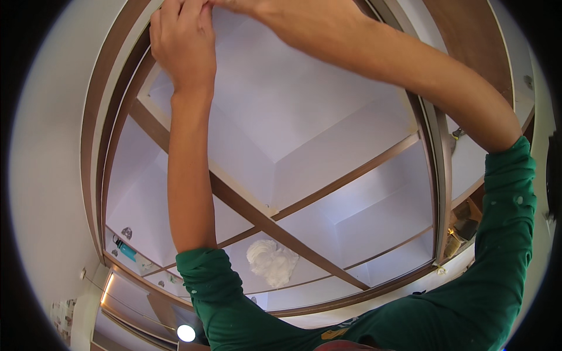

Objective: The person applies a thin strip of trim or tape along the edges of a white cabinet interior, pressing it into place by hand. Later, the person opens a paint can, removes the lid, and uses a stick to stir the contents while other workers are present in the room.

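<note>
Both my arms, in green sleeves pushed up to the elbows, reach up to the top left corner of a brown-edged cabinet frame [120, 111] with white inner panels. My left hand [184, 44] is closed at that corner, its fingers bent and partly cut off by the picture's upper edge. From the right, my right hand [237, 4] meets it there, the fingertips close to the left hand's. Most of the right hand lies outside the picture. Whatever the fingers may hold is hidden.
Brown dividers [263, 222] cross the cabinet, splitting it into compartments. A white fluffy bundle [272, 263] sits in a lower one. A teal bottle [124, 248] lies at the lower left. Brown and yellow items [459, 234] stand at the right. A round light [186, 333] glows below.
</note>
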